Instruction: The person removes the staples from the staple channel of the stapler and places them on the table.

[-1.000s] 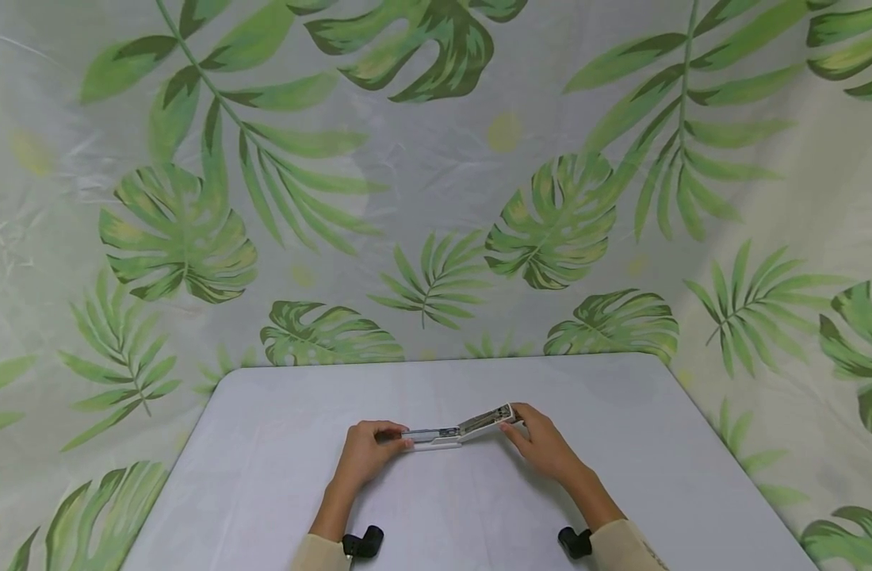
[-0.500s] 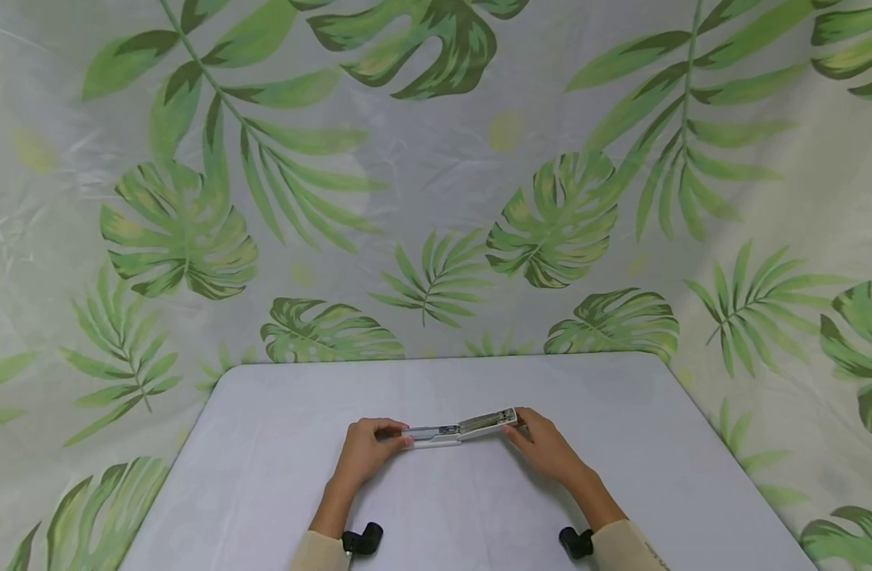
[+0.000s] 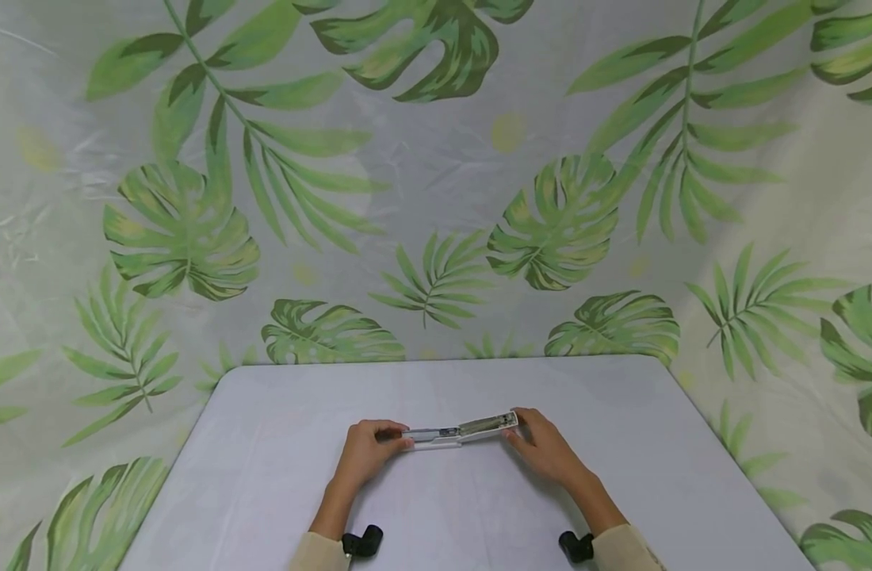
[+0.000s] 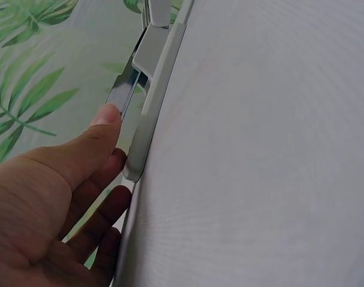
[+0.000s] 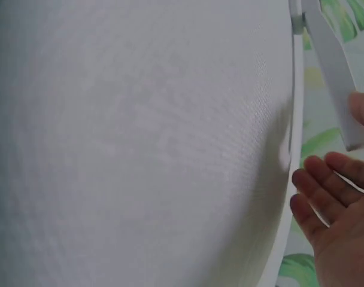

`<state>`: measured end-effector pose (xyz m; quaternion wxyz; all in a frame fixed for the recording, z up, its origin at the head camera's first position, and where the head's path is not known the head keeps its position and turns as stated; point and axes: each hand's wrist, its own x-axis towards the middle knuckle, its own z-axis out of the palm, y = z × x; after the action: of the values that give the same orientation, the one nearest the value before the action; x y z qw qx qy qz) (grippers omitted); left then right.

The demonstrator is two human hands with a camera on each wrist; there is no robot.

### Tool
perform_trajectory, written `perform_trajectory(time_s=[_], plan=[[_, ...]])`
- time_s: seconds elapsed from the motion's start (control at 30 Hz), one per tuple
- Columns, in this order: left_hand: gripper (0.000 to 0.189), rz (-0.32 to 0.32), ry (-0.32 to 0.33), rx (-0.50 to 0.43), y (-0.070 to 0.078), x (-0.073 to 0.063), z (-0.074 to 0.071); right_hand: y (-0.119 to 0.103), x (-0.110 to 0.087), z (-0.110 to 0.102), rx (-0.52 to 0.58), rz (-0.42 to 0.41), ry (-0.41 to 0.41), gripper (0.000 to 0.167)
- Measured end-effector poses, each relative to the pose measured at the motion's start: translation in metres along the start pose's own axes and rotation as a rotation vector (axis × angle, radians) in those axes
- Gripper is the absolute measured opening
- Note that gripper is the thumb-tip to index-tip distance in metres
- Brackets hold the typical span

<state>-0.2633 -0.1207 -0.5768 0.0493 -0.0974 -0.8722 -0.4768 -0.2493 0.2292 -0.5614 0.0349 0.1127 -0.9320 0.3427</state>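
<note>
A white stapler (image 3: 434, 446) lies opened out on the table in the head view, its top cover (image 3: 489, 427) swung back to the right. At the stapler's left end, my left hand (image 3: 363, 454) pinches the metal magazine (image 4: 123, 89) between thumb and index finger. Its other fingers stay loosely bent beside the base (image 4: 149, 128) in the left wrist view. With the thumb on the near side, my right hand (image 3: 550, 448) holds the free end of the cover. In the right wrist view several fingers of that hand (image 5: 349, 221) spread below the cover's tip.
A white table (image 3: 300, 396) with rounded far corners lies beneath both hands. Behind it hangs a leaf-patterned sheet (image 3: 436, 198). Black wrist devices (image 3: 365, 541) sit at both beige sleeves (image 3: 625, 546).
The stapler's cover has tipped lower and slightly to the right, with my right hand moving along with it. My left hand has stayed in place at the magazine.
</note>
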Motion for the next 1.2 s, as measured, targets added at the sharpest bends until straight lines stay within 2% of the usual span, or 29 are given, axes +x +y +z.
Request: perform_trajectory(time_s=[0.1,0.33,0.5,0.93,1.2], plan=[[0.019,0.001,0.000,-0.004,0.000,-0.001,0.000,-0.001,-0.001,0.000,0.006,-0.006,0.033,0.055],[0.021,0.010,0.008,0.004,0.002,0.000,0.000,-0.009,0.001,-0.002,0.000,-0.089,0.166,0.041],[0.023,0.019,0.008,0.005,0.001,0.000,0.000,-0.013,0.003,-0.003,0.008,-0.126,0.211,0.038],[0.020,0.034,0.025,0.008,0.001,0.002,-0.002,-0.032,0.018,0.003,0.017,-0.245,0.245,0.029],[0.020,0.018,0.013,0.016,-0.002,0.000,-0.001,-0.043,0.025,0.014,0.043,-0.199,0.214,0.024]])
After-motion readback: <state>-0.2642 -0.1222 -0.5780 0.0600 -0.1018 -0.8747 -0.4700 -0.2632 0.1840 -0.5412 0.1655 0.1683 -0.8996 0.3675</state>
